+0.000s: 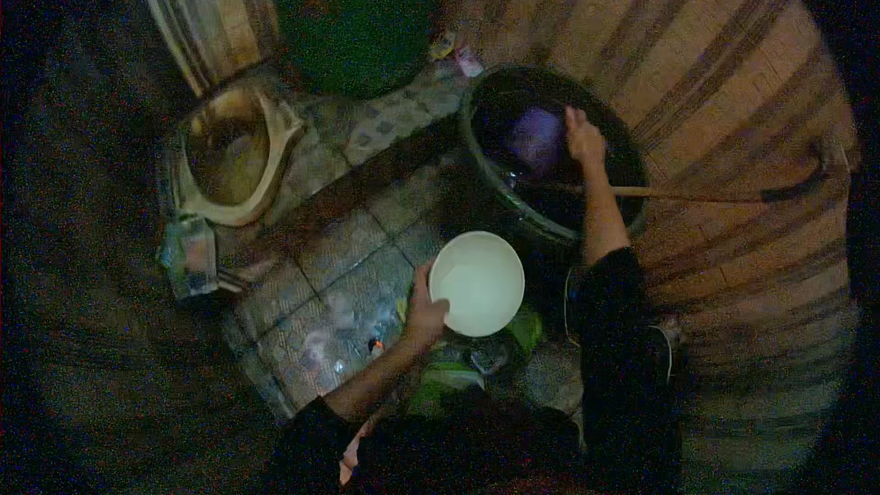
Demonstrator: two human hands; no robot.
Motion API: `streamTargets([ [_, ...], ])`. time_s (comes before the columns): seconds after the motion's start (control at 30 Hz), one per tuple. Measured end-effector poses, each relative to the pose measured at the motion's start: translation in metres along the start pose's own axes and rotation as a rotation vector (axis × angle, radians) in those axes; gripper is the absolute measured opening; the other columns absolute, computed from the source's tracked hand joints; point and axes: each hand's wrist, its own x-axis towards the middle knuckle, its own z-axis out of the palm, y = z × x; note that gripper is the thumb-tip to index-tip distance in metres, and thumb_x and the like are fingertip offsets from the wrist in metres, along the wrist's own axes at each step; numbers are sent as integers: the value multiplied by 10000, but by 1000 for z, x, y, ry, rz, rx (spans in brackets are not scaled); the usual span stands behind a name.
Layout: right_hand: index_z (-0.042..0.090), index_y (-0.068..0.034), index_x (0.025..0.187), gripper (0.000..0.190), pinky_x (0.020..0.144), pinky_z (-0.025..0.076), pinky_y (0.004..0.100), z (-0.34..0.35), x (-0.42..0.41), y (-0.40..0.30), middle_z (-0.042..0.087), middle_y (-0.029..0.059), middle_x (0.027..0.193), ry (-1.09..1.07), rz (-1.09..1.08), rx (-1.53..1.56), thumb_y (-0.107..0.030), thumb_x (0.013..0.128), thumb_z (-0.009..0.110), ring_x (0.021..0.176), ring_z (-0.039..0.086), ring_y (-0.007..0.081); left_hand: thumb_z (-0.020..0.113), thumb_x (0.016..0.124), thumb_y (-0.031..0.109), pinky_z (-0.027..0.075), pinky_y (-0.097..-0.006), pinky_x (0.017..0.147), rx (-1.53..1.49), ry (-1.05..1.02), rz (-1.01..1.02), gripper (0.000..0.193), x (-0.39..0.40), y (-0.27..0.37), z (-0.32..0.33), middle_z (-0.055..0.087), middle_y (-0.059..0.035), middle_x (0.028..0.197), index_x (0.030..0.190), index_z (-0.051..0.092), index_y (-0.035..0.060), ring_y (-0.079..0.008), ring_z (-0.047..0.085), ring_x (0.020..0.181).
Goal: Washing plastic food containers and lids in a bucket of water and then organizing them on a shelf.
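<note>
My left hand (430,313) grips the left rim of a round white bowl (478,283), its thumb over the edge. My right hand (585,139) reaches over a large dark round tub (491,172); its fingers are blurred, and whether it holds anything cannot be told. Just left of it, inside the tub, is a blurred purple object (536,136). A long thin handle (646,192) lies across the tub's right rim, under my right forearm. Green items (447,385), too dim to name, lie below the bowl.
A toilet bowl (275,172) with its lid raised stands at the left, a small box-like container (196,258) below it. Wet-looking floor tiles (344,268) stretch between toilet and tub. Small packets (469,62) lie behind the tub, and a tiled wall (729,103) rises at the right.
</note>
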Motion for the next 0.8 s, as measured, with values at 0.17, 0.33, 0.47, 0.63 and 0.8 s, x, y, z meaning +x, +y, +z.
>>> streamTargets([
  [0.17, 321, -151, 1217, 430, 759, 415, 431, 29, -5, 8, 495, 246, 1009, -211, 133, -252, -293, 817, 390, 945, 495, 334, 553, 667, 171, 305, -381, 873, -303, 74, -3, 678, 19, -36, -31, 346, -153, 1136, 1215, 174, 50, -270, 357, 1063],
  [0.33, 357, -105, 1182, 452, 920, 217, 469, 37, -1, -1, 406, 134, 1181, -163, -138, -519, -265, 772, 460, 1075, 410, 248, 659, 619, 421, 347, -411, 848, -472, 151, 54, 845, 34, -31, -28, 354, -139, 1122, 1217, 182, 61, -277, 381, 1038],
  [0.47, 476, -57, 1061, 371, 973, 129, 487, 7, -1, -9, 481, 103, 1106, -335, -323, -860, -261, 751, 471, 1076, 406, 206, 683, 589, 350, 357, -399, 832, -509, 153, 14, 822, 29, -18, -27, 369, -133, 1099, 1195, 210, 59, -261, 398, 1009],
  [0.63, 566, -65, 877, 194, 933, 263, 427, -6, -33, -11, 570, 113, 922, 188, -809, -985, -165, 729, 490, 898, 535, 238, 529, 533, 83, 392, -408, 752, -373, 176, -199, 694, 23, -14, -27, 379, -121, 1045, 1153, 218, 51, -256, 412, 974],
  [0.8, 571, -13, 820, 351, 710, 416, 375, -13, -56, 9, 582, 164, 786, -185, -332, -460, -342, 697, 571, 758, 563, 283, 505, 554, 76, 447, -464, 667, -314, 177, -511, 688, 18, 4, 2, 329, -133, 1060, 1155, 170, 103, -303, 408, 965],
])
